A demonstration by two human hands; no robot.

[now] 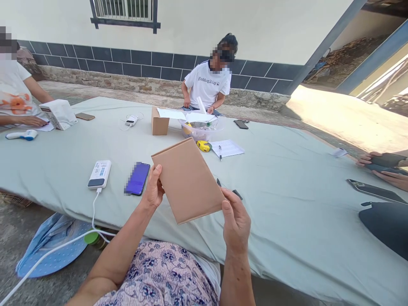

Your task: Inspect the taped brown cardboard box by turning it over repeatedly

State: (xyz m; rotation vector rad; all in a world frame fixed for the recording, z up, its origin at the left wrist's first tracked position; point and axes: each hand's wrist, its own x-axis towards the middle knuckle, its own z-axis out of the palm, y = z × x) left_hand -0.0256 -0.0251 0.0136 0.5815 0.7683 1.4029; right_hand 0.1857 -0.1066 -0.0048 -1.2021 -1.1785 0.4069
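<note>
Holding a brown cardboard piece (191, 182) up over the near part of the table (302, 178), tilted, broad face toward the camera. Clamped at its left edge by the left grip (155, 190) and pinched at its lower right corner by the right grip (235, 219), thumb on the face, fingers tucked behind. Cannot tell from this side whether hollow, nor see any contents.

Just beyond, seeing a translucent plastic basin (195, 133), filled with a jumble: can make out something yellow, some clear plastic and a speck of green, too small to name. Covered across part of its top by white sheets (200, 117). Beside the basin on the left, finding a small brown box (160, 126), standing upright; cannot see down into it. At the far left, noting a white carton (59, 114), contents likewise hidden. Below the table edge, glimpsing a green-lidded container (92, 237), partly hidden by the left forearm.

By the basin's near side, seeing a yellow tape measure (204, 146). Near the left grip, seeing a phone (138, 178) and, beyond that, a white power bank (99, 174) plugged into a cable (93, 208).
</note>
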